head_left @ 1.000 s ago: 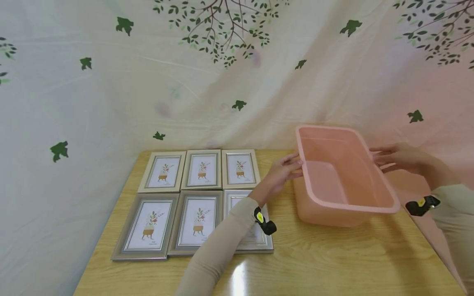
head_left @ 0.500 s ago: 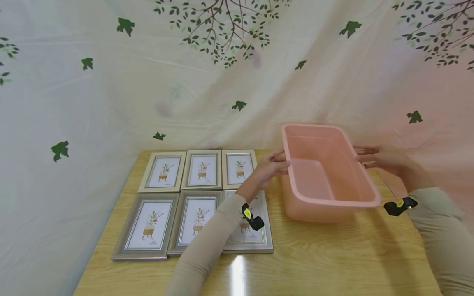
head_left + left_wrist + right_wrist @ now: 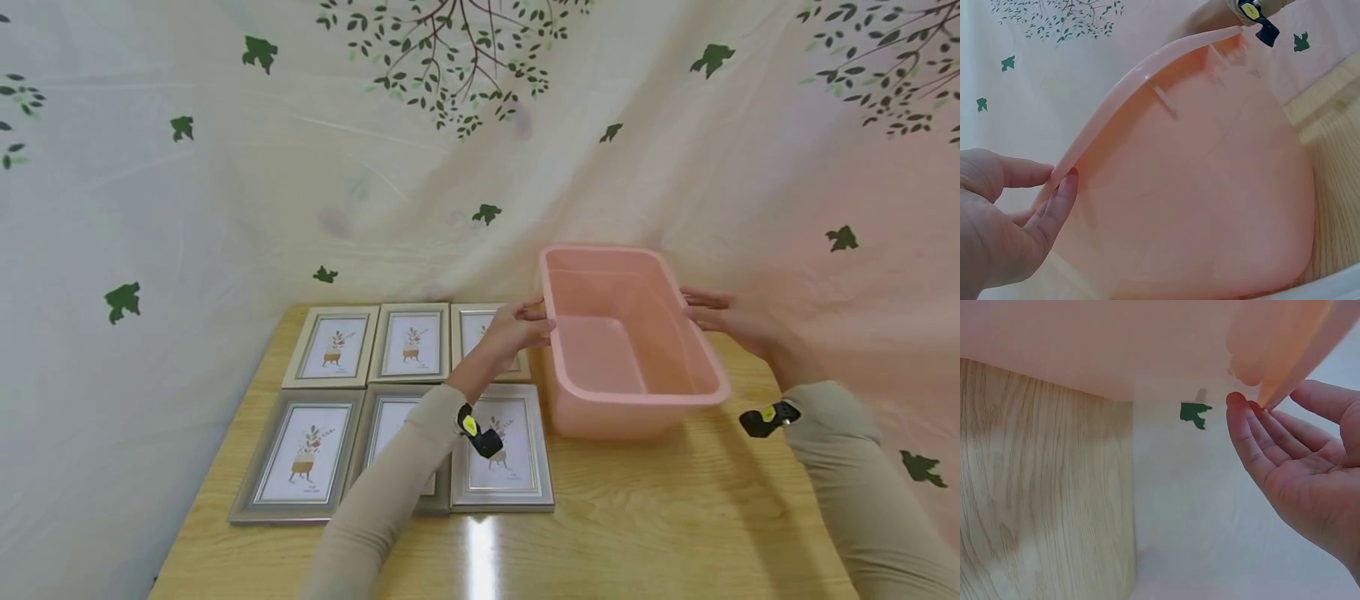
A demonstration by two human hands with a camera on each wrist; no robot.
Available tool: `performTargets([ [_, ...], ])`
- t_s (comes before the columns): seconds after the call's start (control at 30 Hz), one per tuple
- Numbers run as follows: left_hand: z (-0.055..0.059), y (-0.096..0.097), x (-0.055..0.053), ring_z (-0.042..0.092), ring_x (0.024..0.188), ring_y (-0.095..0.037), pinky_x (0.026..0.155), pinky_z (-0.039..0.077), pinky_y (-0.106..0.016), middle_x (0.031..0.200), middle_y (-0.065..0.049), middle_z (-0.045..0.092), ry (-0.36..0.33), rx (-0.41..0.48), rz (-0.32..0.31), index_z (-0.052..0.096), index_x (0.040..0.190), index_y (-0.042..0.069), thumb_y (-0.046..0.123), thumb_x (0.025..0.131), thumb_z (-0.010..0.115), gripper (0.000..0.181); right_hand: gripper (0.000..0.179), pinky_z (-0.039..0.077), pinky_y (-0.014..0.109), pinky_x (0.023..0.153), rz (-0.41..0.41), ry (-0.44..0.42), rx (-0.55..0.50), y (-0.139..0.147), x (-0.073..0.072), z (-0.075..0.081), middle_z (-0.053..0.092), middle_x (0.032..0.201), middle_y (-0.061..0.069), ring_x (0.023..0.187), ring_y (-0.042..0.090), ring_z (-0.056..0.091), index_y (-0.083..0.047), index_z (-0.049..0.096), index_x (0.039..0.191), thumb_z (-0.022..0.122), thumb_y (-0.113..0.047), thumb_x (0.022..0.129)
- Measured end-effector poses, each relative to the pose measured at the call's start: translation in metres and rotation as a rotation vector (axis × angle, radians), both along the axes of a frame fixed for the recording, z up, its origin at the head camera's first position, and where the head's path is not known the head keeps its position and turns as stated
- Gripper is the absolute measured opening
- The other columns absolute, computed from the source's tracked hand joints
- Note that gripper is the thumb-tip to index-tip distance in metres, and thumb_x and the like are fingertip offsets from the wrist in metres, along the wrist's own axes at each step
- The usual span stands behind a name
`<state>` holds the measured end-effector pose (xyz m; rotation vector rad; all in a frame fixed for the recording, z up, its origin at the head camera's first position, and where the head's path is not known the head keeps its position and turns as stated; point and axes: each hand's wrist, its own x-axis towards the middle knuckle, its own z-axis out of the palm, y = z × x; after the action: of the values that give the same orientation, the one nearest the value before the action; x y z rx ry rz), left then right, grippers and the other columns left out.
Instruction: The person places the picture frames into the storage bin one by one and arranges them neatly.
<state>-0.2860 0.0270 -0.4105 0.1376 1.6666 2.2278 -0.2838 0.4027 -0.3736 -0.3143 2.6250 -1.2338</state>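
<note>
A pink plastic tub [image 3: 622, 418] stands upright at the back right of the wooden table, and its inside shows nothing in it. My left hand [image 3: 510, 333] pinches the tub's left rim; in the left wrist view the thumb lies on the rim and the fingers curl beneath it. On the opposite side, my right hand [image 3: 738, 323] holds the right rim. The right wrist view shows that right hand [image 3: 1304, 447] with fingertips under the lip and the thumb on its other side.
Several picture frames lie flat in two rows on the left of the table [image 3: 622, 533]. The silver frame [image 3: 501, 487] at front right sits close to the tub. My left forearm passes over the front row. A patterned cloth [image 3: 420, 225] hangs right behind the table.
Both hands have carried the pink tub steadily leftward, from the table's right side to beside the picture frames. The frames have stayed put.
</note>
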Motion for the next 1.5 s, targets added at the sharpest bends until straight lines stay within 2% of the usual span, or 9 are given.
performTargets([
  [0.17,0.001,-0.008,-0.002,0.066,0.082,-0.014,0.079,0.063,-0.028,0.137,-0.031,0.057,0.003,-0.018,0.006,0.043,0.152,-0.001,-0.008,0.094,0.063,0.062,0.06,0.051,0.02,0.095,-0.012,0.01,0.01,-0.01,-0.001,-0.005,0.036,0.161,0.022,0.115,-0.015,0.048,-0.008,0.031,0.16,0.05,-0.031,0.107],
  [0.43,-0.001,-0.013,-0.005,0.066,0.08,-0.012,0.075,0.062,-0.025,0.136,-0.031,0.058,0.017,-0.038,0.016,0.042,0.152,-0.001,-0.008,0.094,0.063,0.062,0.057,0.045,0.007,0.087,-0.023,0.073,-0.088,-0.019,-0.001,-0.019,0.032,0.161,0.023,0.112,-0.017,0.049,-0.006,0.026,0.16,0.043,-0.029,0.11],
  [0.57,-0.002,-0.016,-0.004,0.065,0.079,-0.012,0.078,0.062,-0.028,0.124,-0.023,0.063,0.023,-0.052,0.031,0.044,0.151,-0.001,-0.008,0.093,0.064,0.062,0.059,0.043,0.004,0.087,-0.056,0.101,-0.023,-0.022,0.002,-0.024,0.032,0.161,0.023,0.133,0.008,0.052,-0.011,0.026,0.161,0.043,-0.035,0.11],
  [0.7,-0.002,-0.02,-0.002,0.065,0.081,-0.012,0.081,0.062,-0.029,0.119,-0.02,0.063,0.036,-0.057,0.036,0.045,0.151,-0.001,-0.008,0.093,0.063,0.061,0.059,0.04,0.001,0.087,-0.063,0.121,-0.006,-0.026,0.002,-0.027,0.031,0.163,0.02,0.147,0.039,0.036,-0.016,0.026,0.161,0.045,-0.037,0.109],
  [0.8,-0.002,-0.023,-0.001,0.065,0.081,-0.012,0.081,0.062,-0.029,0.122,-0.023,0.062,0.048,-0.052,0.036,0.044,0.151,-0.002,-0.009,0.093,0.063,0.061,0.059,0.039,0.001,0.09,-0.052,0.123,-0.052,-0.027,0.0,-0.029,0.028,0.164,0.021,0.149,0.045,0.029,-0.014,0.026,0.161,0.046,-0.033,0.109],
  [0.97,-0.003,-0.025,-0.001,0.065,0.081,-0.012,0.08,0.062,-0.029,0.118,-0.021,0.063,0.061,-0.044,0.03,0.042,0.151,-0.004,-0.009,0.093,0.062,0.062,0.059,0.041,0.037,0.117,-0.074,0.134,0.013,-0.026,0.0,-0.027,0.031,0.164,0.014,0.151,0.04,0.03,-0.023,0.032,0.16,0.05,-0.04,0.107],
  [1.07,-0.004,-0.025,-0.001,0.065,0.081,-0.012,0.078,0.062,-0.027,0.109,-0.013,0.062,0.066,-0.047,0.029,0.043,0.151,-0.003,-0.009,0.093,0.063,0.061,0.058,0.035,0.064,0.116,-0.094,0.145,0.097,-0.025,0.0,-0.022,0.036,0.163,0.01,0.149,0.039,0.035,-0.032,0.036,0.158,0.052,-0.047,0.105],
  [1.3,-0.003,-0.029,0.0,0.065,0.08,-0.01,0.08,0.063,-0.031,0.105,-0.01,0.059,0.159,-0.093,0.014,0.047,0.149,-0.003,-0.006,0.093,0.064,0.058,0.06,0.038,0.068,0.111,-0.06,0.144,0.18,-0.02,-0.003,-0.014,0.031,0.164,0.01,0.143,0.047,0.042,-0.031,0.034,0.159,0.054,-0.046,0.104],
  [1.5,-0.001,-0.049,0.0,0.068,0.089,-0.014,0.083,0.063,-0.035,0.118,-0.028,0.063,0.279,-0.252,-0.012,0.047,0.148,-0.005,-0.005,0.093,0.065,0.059,0.064,0.038,0.071,0.108,-0.023,0.088,0.227,-0.023,-0.005,-0.008,0.026,0.165,0.019,0.142,0.052,0.039,-0.03,0.026,0.161,0.053,-0.045,0.105],
])
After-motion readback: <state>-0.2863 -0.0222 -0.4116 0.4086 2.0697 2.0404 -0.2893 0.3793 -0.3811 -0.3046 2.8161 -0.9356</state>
